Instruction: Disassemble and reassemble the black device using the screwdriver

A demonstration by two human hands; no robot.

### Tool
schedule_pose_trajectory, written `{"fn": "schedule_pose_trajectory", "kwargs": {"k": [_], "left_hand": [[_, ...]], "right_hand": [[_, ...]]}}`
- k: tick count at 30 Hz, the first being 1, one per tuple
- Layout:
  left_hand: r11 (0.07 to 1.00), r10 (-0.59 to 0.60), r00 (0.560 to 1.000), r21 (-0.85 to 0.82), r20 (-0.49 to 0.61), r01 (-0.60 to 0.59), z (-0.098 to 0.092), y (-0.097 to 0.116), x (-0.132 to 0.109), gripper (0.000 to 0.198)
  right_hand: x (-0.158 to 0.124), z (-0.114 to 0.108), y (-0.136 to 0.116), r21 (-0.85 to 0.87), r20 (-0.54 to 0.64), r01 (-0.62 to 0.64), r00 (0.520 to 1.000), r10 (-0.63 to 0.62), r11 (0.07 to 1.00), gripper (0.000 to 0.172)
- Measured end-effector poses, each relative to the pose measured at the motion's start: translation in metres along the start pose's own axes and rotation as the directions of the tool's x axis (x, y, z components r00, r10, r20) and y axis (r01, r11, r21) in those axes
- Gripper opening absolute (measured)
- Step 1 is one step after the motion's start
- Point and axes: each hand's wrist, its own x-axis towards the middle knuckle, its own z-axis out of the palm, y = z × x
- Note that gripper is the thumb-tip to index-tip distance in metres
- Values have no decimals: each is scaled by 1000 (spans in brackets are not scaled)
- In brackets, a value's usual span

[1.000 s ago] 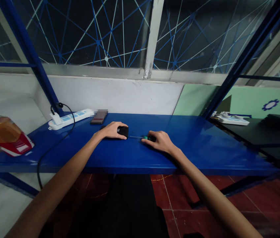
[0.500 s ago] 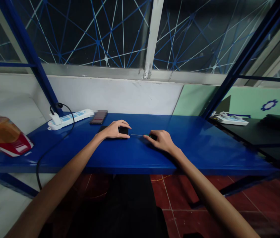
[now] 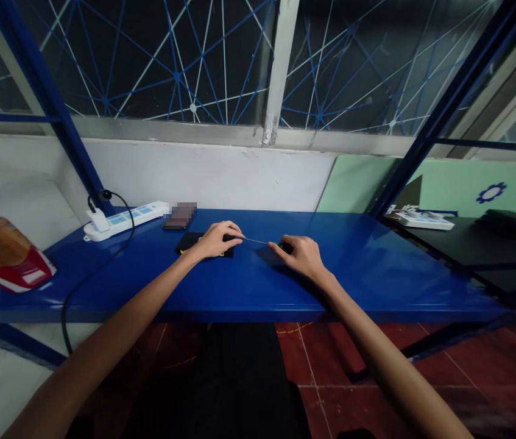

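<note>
My right hand point(image 3: 302, 255) is closed round the dark, green-marked handle of a screwdriver point(image 3: 256, 241). Its thin metal shaft points left, just above the blue table. At the far end of the shaft, the thumb and forefinger of my left hand point(image 3: 215, 239) pinch together on the tip. Below the left hand lies a flat black case point(image 3: 187, 242) with yellow along its near edge. My left hand covers most of that case, so what is on or in it is hidden.
On the blue table point(image 3: 258, 286), a phone point(image 3: 181, 216) and a white power strip point(image 3: 125, 221) with a black cable point(image 3: 97, 268) lie at the back left. A bottle of orange liquid point(image 3: 8, 250) stands far left. Another power strip point(image 3: 426, 220) lies on the black surface to the right.
My left thumb and forefinger have drawn closer together and met the screwdriver's tip. The left hand has lifted off the black case a little, baring its yellow edge.
</note>
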Motion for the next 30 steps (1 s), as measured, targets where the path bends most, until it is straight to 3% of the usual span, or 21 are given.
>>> {"fn": "schedule_pose_trajectory", "kwargs": {"k": [6, 11, 13, 16, 19, 30], "left_hand": [[982, -103, 993, 168, 66, 90, 7, -1, 1, 33], [982, -155, 983, 126, 98, 143, -15, -10, -3, 38], [982, -180, 966, 85, 184, 167, -29, -13, -6, 44], [974, -225, 907, 75, 355, 212, -46, -15, -12, 62], [970, -243, 871, 93, 428, 225, -54, -16, -15, 68], [973, -231, 914, 92, 333, 213, -48, -18, -14, 61]], "right_hand": [[1, 0, 2, -76, -51, -93, 995, 89, 993, 54], [2, 0, 3, -91, -50, -128, 991, 124, 988, 55], [1, 0, 4, -89, -43, -126, 992, 122, 988, 55], [1, 0, 5, -88, -33, -118, 993, 115, 989, 55], [1, 1, 5, -90, -25, -119, 993, 118, 989, 55], [2, 0, 6, -79, -1, -101, 995, 101, 992, 56]]}}
